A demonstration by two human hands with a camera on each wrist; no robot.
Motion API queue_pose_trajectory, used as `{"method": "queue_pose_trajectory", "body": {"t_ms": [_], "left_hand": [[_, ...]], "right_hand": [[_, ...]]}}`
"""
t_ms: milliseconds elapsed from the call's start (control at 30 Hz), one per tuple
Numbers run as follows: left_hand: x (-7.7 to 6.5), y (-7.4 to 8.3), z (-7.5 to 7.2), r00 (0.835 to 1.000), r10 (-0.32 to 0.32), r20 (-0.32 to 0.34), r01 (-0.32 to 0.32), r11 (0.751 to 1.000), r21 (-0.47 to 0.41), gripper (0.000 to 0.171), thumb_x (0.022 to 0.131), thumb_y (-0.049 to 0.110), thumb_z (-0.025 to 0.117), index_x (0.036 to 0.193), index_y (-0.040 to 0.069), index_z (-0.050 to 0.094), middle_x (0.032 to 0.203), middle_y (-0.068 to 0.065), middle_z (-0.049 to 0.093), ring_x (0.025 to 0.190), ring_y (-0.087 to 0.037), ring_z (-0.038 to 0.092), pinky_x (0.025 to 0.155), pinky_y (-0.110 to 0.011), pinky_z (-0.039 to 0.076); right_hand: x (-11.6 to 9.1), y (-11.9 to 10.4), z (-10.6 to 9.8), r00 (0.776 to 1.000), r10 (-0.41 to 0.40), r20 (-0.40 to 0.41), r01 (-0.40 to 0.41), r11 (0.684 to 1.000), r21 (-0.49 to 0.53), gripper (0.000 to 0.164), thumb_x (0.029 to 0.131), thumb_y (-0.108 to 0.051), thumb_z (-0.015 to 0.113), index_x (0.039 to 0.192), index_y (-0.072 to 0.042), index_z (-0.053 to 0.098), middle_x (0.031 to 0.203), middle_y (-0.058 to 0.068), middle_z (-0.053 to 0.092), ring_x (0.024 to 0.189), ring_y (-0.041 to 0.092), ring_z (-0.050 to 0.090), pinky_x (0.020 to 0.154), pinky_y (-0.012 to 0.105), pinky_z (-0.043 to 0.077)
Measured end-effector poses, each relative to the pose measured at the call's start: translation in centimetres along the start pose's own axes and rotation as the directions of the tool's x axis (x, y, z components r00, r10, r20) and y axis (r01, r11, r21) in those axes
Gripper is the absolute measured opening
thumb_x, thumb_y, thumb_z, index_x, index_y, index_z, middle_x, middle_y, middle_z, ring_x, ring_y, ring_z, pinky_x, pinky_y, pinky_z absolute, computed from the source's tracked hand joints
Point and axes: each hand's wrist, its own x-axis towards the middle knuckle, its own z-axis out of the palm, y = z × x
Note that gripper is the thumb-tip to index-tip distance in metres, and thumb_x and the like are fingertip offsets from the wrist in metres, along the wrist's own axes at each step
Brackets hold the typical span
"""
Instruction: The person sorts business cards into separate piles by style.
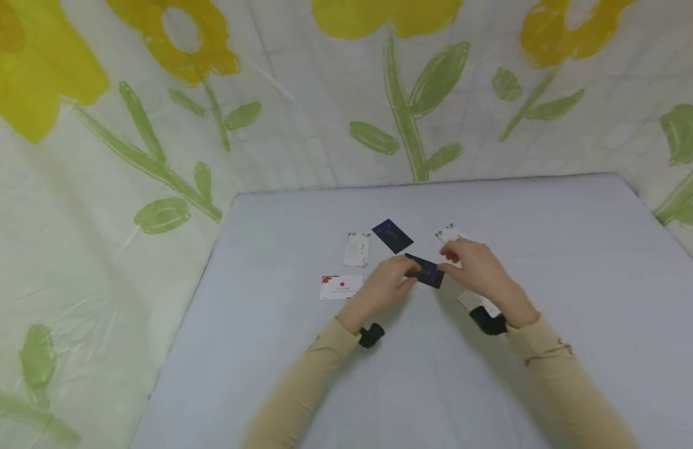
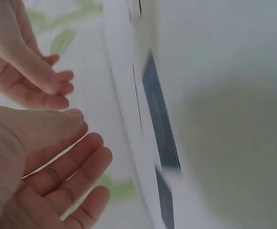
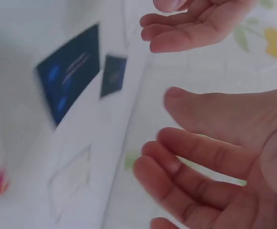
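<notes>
A dark blue business card (image 1: 430,274) lies on the table between the two hands. My left hand (image 1: 382,287) is over its left end, and my right hand (image 1: 483,268) is by its right end. In the left wrist view the left hand (image 2: 47,167) has loosely bent fingers with nothing between them, apart from the dark card (image 2: 161,119). The right wrist view shows the right hand (image 3: 210,162) with thumb and fingers spread apart, also holding nothing, and the dark card (image 3: 71,74) flat on the tabletop.
Behind lies another dark card (image 1: 392,236). White cards lie around: one upright-set (image 1: 357,251), one with red corner print (image 1: 341,288), one partly behind the right hand (image 1: 449,233), and one under the right wrist (image 1: 467,300). A flower-painted curtain (image 1: 301,125) surrounds the table (image 1: 279,249).
</notes>
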Motion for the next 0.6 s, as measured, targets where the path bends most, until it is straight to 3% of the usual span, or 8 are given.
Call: {"method": "queue_pose_trajectory", "body": {"t_ms": [133, 267, 467, 600], "left_hand": [[2.6, 3.2, 2.8, 0.99, 0.062, 0.128, -0.07, 0.996, 0.054, 0.027, 0.092, 0.013, 0.057, 0.118, 0.006, 0.059, 0.115, -0.004, 0.06, 0.107, -0.014, 0.055, 0.092, -0.02, 0.041], [4.3, 5.1, 5.2, 0.968, 0.112, 0.225, -0.146, 0.979, 0.141, 0.036, 0.094, 0.016, 0.054, 0.128, 0.008, 0.052, 0.126, -0.003, 0.055, 0.116, -0.012, 0.05, 0.097, -0.019, 0.036], [5.4, 6.1, 7.3, 0.943, 0.114, 0.312, -0.195, 0.95, 0.245, 0.05, 0.094, 0.02, 0.054, 0.14, 0.01, 0.038, 0.141, 0.0, 0.041, 0.13, -0.01, 0.035, 0.102, -0.023, 0.03], [5.9, 6.4, 7.8, 0.926, 0.11, 0.361, -0.216, 0.939, 0.268, 0.054, 0.092, 0.023, 0.057, 0.141, 0.011, 0.038, 0.141, 0.0, 0.041, 0.13, -0.009, 0.035, 0.101, -0.023, 0.032]], "right_hand": [[-3.4, 2.4, -1.3, 0.991, 0.113, 0.077, -0.107, 0.991, -0.078, 0.026, 0.08, -0.013, 0.07, 0.094, 0.007, 0.063, 0.084, 0.017, 0.061, 0.077, 0.03, 0.057, 0.067, 0.047, 0.045], [-6.1, 3.6, -1.4, 0.961, 0.234, 0.149, -0.211, 0.965, -0.159, 0.036, 0.076, -0.019, 0.073, 0.094, 0.01, 0.061, 0.085, 0.018, 0.06, 0.077, 0.035, 0.058, 0.065, 0.051, 0.044], [-8.3, 4.1, -0.9, 0.921, 0.322, 0.22, -0.287, 0.942, -0.176, 0.05, 0.068, -0.028, 0.079, 0.09, 0.011, 0.055, 0.08, 0.019, 0.053, 0.072, 0.034, 0.054, 0.059, 0.051, 0.043], [-9.0, 4.7, -0.5, 0.919, 0.322, 0.227, -0.295, 0.944, -0.147, 0.048, 0.067, -0.031, 0.08, 0.081, 0.003, 0.05, 0.075, 0.011, 0.047, 0.066, 0.027, 0.049, 0.055, 0.045, 0.041]]}}
